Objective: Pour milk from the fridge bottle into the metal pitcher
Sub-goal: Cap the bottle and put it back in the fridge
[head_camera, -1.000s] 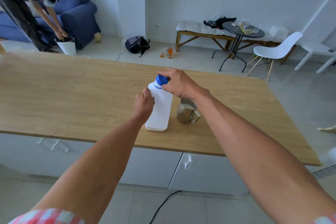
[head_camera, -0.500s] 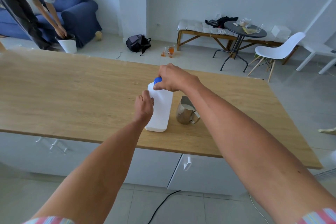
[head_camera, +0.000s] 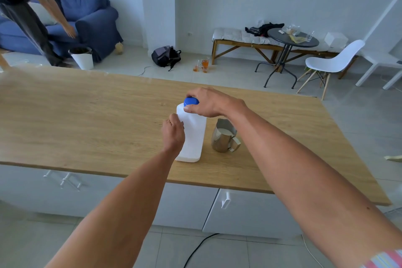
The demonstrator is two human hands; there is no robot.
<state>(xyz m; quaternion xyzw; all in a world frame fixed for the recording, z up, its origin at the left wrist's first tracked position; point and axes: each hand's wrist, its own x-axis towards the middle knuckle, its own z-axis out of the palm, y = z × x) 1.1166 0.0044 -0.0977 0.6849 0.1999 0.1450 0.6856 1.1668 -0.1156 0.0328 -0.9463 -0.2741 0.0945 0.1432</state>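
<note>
At the centre of the frame one white bottle (head_camera: 192, 135) stands upright on the counter (head_camera: 87, 119), the left hand (head_camera: 173, 135) clamped round its side and the right hand (head_camera: 208, 102) pinching its one blue cap (head_camera: 191, 101). Just right of it stands one metal pitcher (head_camera: 224, 137) with milk already inside. Judging by that, pouring looks done and the cap is being handled, probably screwed back on; next comes a firm twist with the bottle held steady.

Two bare forearms, short striped sleeve (head_camera: 385, 259) in pink, blue and yellow at the right arm's edge
</note>
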